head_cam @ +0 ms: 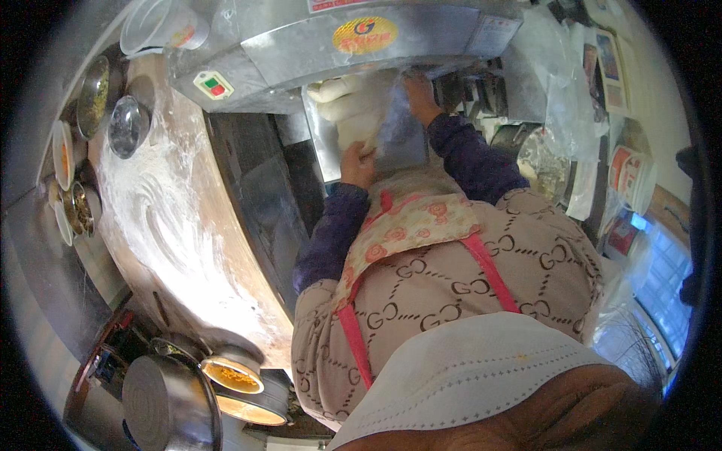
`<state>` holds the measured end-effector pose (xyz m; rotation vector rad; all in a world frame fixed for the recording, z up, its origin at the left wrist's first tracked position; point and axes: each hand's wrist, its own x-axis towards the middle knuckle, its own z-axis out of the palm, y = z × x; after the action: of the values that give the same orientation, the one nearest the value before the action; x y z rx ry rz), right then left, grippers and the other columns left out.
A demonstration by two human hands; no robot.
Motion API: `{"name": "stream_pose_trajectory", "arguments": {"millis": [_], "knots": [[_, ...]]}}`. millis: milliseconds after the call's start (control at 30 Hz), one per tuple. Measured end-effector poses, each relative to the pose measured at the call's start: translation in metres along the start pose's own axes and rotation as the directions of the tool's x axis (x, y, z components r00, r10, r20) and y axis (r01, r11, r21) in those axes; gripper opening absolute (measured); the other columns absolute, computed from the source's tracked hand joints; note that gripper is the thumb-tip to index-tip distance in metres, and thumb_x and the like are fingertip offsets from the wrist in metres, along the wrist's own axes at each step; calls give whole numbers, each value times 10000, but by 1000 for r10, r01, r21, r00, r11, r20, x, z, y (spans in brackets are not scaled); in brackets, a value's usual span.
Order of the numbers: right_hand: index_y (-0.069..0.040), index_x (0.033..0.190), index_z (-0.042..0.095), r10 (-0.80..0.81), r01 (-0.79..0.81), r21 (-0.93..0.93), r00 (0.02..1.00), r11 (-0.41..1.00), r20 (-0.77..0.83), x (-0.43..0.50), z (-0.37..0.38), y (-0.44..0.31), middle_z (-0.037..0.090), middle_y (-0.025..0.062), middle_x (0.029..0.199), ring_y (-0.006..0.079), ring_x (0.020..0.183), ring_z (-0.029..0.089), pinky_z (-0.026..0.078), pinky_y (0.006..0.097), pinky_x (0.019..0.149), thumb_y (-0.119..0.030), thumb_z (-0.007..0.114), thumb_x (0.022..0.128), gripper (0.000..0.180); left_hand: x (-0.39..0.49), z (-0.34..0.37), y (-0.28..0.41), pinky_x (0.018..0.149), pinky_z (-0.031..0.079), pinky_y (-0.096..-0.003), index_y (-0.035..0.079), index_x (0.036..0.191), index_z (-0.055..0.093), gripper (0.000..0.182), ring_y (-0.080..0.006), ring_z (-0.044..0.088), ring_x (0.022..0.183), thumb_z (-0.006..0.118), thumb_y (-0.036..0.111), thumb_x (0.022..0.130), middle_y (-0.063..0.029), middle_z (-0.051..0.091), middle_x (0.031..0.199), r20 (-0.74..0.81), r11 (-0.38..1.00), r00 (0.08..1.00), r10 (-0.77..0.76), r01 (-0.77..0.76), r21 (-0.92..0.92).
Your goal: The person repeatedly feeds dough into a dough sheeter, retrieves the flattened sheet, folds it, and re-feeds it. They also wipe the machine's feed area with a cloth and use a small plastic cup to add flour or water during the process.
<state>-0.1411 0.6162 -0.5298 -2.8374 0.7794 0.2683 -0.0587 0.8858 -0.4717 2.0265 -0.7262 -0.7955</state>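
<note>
Below the front of a metal dough-sheeting machine, a pale, folded strip of dough lies along the slanted metal chute. My left hand pinches the lower end of this dough between thumb and fingers. On the other side of the chute, my right hand reaches up to the underside of the machine by its right edge. Its fingertips are hidden there, so whether it grips anything is unclear. Both arms wear dark sleeve covers.
To the left runs a flour-dusted wooden worktop bearing a metal bowl. A red-and-green switch sits on the machine. Metal pots stand lower left; clear plastic bags hang at right beside a white tub.
</note>
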Motion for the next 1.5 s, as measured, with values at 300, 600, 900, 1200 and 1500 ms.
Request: {"name": "stream_pose_trajectory", "arguments": {"millis": [300,600,900,1200,1500], "knots": [[-40,1392,376,156,-172,408,985,897,72,49,4,3,397,263,1395,430,1323,320,330,473,1076,-135,503,854,560,-4,-38,7,772,500,-341,-5,1070,606,315,-231,651,888,697,108,790,-150,675,968,-50,995,999,-17,12,-97],[-71,1298,490,127,-87,408,989,909,-71,43,48,18,540,201,1252,371,1161,494,400,462,976,-116,516,859,443,-7,-46,-27,819,521,-372,13,1036,594,286,-277,586,1013,640,-1,754,-138,569,1119,44,790,979,-197,185,-584],[-41,1193,553,114,-77,482,992,873,-49,-19,14,10,640,89,1007,198,841,607,490,358,712,-147,561,902,311,-16,-76,-21,826,473,-463,26,1007,670,301,-408,602,935,700,188,755,-199,657,924,63,930,972,227,-236,283],[-31,1247,522,113,34,868,988,495,-104,-115,22,-38,610,121,1104,222,953,589,479,376,780,-169,575,893,383,-18,-96,-25,662,501,-373,46,1093,578,387,-253,608,910,601,11,708,-88,597,980,58,924,996,-73,90,-371],[-77,1255,544,170,-113,894,985,434,42,-139,34,-48,587,150,1163,301,1043,547,438,444,902,-153,557,871,392,-17,-95,41,738,494,-415,37,1038,604,368,-366,634,873,661,151,692,-172,665,917,62,925,989,-131,100,367]]}}
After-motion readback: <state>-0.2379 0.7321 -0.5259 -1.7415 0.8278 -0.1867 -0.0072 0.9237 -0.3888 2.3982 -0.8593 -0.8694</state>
